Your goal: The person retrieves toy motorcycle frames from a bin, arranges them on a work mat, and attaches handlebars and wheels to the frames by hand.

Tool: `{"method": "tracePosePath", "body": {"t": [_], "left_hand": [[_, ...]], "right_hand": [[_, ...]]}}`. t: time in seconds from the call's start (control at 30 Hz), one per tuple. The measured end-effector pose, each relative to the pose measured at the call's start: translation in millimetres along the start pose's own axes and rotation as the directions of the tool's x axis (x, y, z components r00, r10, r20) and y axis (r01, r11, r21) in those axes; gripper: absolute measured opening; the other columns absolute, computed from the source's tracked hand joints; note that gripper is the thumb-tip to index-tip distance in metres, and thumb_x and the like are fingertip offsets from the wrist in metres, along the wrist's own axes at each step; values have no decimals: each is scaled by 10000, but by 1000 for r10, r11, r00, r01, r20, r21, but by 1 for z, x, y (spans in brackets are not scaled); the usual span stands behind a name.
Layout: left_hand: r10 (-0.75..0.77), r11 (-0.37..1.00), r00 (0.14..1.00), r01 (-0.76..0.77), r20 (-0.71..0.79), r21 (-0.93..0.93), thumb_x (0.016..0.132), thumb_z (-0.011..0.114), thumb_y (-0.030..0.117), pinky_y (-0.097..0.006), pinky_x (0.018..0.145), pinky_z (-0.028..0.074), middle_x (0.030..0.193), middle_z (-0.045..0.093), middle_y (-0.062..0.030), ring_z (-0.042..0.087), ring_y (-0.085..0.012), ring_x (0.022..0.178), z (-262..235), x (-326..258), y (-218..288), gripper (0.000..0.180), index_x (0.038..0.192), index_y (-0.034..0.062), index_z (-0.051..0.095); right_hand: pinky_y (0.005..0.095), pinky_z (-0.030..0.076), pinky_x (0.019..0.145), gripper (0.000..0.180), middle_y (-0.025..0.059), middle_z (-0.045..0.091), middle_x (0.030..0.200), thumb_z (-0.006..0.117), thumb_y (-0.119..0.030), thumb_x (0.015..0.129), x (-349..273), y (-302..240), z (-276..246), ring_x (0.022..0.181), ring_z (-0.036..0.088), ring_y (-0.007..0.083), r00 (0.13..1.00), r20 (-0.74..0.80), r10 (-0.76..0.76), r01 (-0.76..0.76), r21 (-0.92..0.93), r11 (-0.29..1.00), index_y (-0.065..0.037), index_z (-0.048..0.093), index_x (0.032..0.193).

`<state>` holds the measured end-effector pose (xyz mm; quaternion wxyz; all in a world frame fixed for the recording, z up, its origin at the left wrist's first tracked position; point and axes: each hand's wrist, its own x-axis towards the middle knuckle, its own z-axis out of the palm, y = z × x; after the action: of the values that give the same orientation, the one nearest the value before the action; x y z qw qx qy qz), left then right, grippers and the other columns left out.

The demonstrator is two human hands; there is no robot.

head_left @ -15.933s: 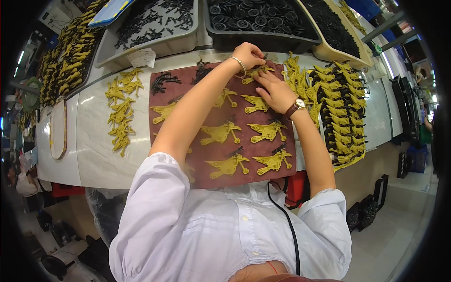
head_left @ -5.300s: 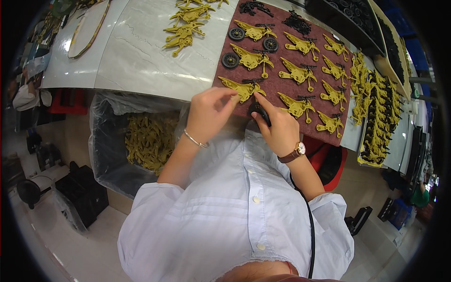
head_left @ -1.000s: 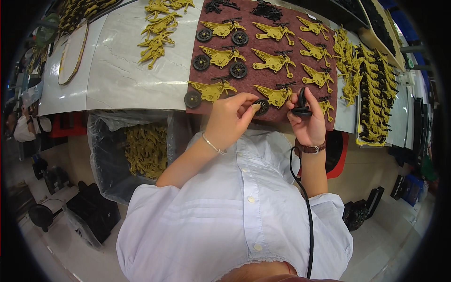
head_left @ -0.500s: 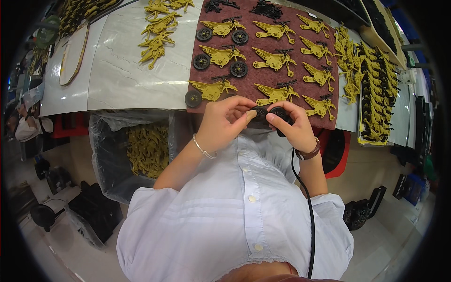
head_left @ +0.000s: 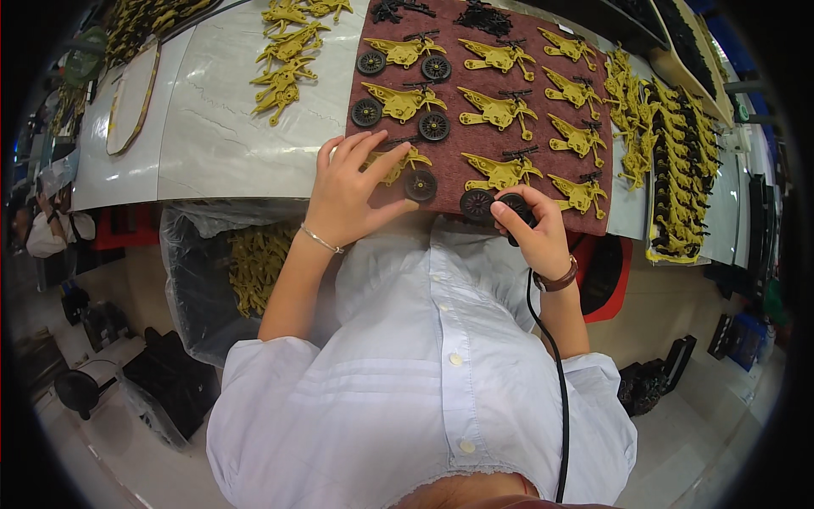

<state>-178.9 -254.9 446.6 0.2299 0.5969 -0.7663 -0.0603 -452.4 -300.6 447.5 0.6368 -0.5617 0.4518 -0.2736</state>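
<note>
My left hand [head_left: 349, 188] is open, fingers spread over the nearest yellow toy motorbike body [head_left: 395, 166] in the left column, partly hiding it. A black spoked wheel [head_left: 420, 185] lies at the right end of that body, close to my thumb. My right hand [head_left: 538, 222] pinches black toy wheels at the mat's near edge. One wheel [head_left: 476, 204] shows flat beside my fingertips, and another [head_left: 515, 206] sits under my thumb. Just above them lies a yellow motorbike body [head_left: 502, 172] with black handlebars.
The dark red mat [head_left: 449, 136] carries rows of yellow bodies, some with wheels beside them. Black small parts [head_left: 483, 17] are heaped at its far edge. More yellow bodies [head_left: 284, 81] lie left on the grey table [head_left: 216, 110]. A plastic-lined bin [head_left: 191, 288] of yellow parts stands below.
My left hand has left the wheels and moved left, opening over the nearest body. My right hand stays near the mat's edge with wheels. A wheel at that body's right end now shows fully.
</note>
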Motion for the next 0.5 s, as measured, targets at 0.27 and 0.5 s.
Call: {"method": "tracePosePath", "body": {"t": [0.27,0.5], "left_hand": [[40,999,999,-40,-4,23,728,760,318,-444,1009,325,1064,561,-74,540,-243,1025,5,-7,-11,575,1264,187,599],[36,998,999,-35,-23,53,732,751,302,-457,999,314,989,538,-44,530,-216,986,5,-11,-12,519,1220,188,616]], "right_hand": [[188,394,555,162,-31,577,707,686,-159,866,1,1,0,625,498,28,998,-62,5,-2,48,999,-15,626,910],[211,409,567,180,-9,598,706,687,-161,855,4,2,4,624,512,51,978,-199,-60,32,-140,990,7,632,888]]}}
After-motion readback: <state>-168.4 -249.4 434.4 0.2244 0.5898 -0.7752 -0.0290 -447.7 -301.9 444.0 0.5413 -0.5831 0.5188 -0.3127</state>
